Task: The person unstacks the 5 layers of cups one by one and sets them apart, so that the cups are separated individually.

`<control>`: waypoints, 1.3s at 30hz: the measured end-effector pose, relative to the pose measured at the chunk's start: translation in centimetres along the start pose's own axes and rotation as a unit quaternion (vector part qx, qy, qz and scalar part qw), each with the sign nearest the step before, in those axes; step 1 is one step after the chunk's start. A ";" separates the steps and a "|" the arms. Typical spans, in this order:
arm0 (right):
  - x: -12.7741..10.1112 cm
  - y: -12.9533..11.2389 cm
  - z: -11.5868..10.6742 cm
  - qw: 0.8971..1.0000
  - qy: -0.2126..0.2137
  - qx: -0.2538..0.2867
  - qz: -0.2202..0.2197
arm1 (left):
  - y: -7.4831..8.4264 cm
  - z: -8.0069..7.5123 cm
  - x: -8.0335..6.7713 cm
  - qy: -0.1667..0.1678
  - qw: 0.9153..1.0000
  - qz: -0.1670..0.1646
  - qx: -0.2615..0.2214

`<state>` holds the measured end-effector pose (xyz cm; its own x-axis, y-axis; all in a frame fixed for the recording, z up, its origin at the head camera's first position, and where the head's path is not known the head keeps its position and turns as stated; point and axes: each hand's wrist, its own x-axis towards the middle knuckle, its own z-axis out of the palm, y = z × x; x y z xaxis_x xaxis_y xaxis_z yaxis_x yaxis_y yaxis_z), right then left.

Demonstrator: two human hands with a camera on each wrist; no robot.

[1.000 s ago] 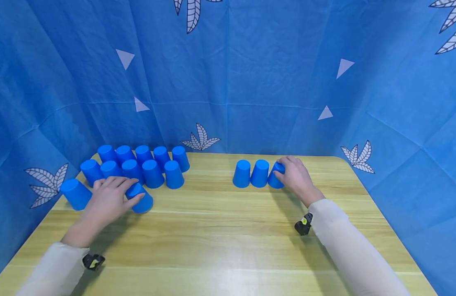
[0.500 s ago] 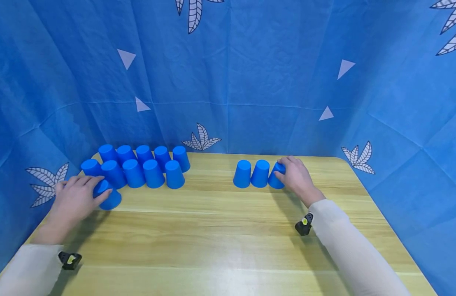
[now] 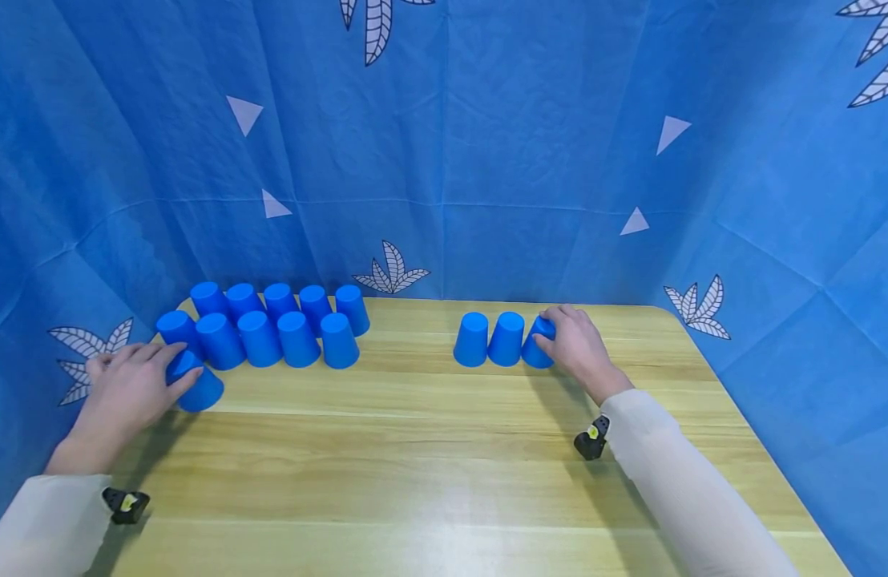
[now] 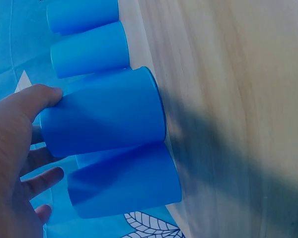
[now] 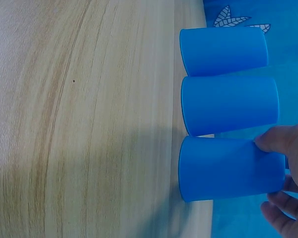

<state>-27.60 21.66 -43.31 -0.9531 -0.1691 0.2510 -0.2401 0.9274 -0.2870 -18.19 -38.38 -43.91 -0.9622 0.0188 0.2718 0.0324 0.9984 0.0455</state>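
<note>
Two arms in pale sleeves reach forward over the wooden surface [image 3: 429,465], each with a small black device at the wrist. Nearest, the left hand [image 3: 127,393] lies at the surface's left edge, palm down, its fingers and thumb curled round the top of one upturned blue cup [image 3: 194,383], which tilts slightly to the right near the front of the left group. In the left wrist view the thumb [image 4: 37,99] presses on that cup's side [image 4: 104,114], and another cup [image 4: 124,183] sits right beside it.

Farther away on the right, the right hand [image 3: 577,346] grips the rightmost cup [image 3: 538,343] of a row of three, fingers wrapped over its top and far side; this cup leans against its neighbour. The right wrist view shows the thumb [image 5: 278,139] on that cup [image 5: 228,168], with the other two [image 5: 228,104] in line beside it.

Fourteen cups in all: three on the right, eleven on the left. Beyond the held left cup stand five in a row [image 3: 260,338], and behind those five more [image 3: 280,300] by the blue backdrop [image 3: 444,160].
</note>
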 end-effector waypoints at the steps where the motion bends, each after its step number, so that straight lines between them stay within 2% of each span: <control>1: 0.0 0.0 0.0 1.000 0.001 0.000 -0.001 | 0.0 0.0 0.0 0.001 1.000 0.000 0.002; 11: 0.1 -0.1 0.0 1.000 0.000 -0.001 -0.001 | 0.4 -0.1 0.0 0.018 1.000 0.010 0.001; 16: 0.1 0.0 0.0 1.000 0.001 -0.001 -0.002 | 1.7 -0.7 0.1 0.040 0.999 0.027 -0.013; 21: 0.1 0.0 0.1 1.000 0.000 0.001 0.001 | 3.8 -1.4 0.4 0.059 0.996 0.061 -0.021; 26: 0.0 0.1 0.1 1.000 0.003 0.000 0.001 | 6.1 -1.7 1.0 0.050 0.993 0.097 -0.040; 39: 0.1 0.0 0.0 1.000 0.001 0.000 0.004 | 13.3 -1.4 3.2 0.065 0.977 0.188 -0.084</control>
<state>-27.67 21.69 -43.30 -0.9547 -0.1611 0.2502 -0.2326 0.9285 -0.2895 -20.51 -25.13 -41.10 -0.8318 0.3639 0.4192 0.4302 0.8998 0.0725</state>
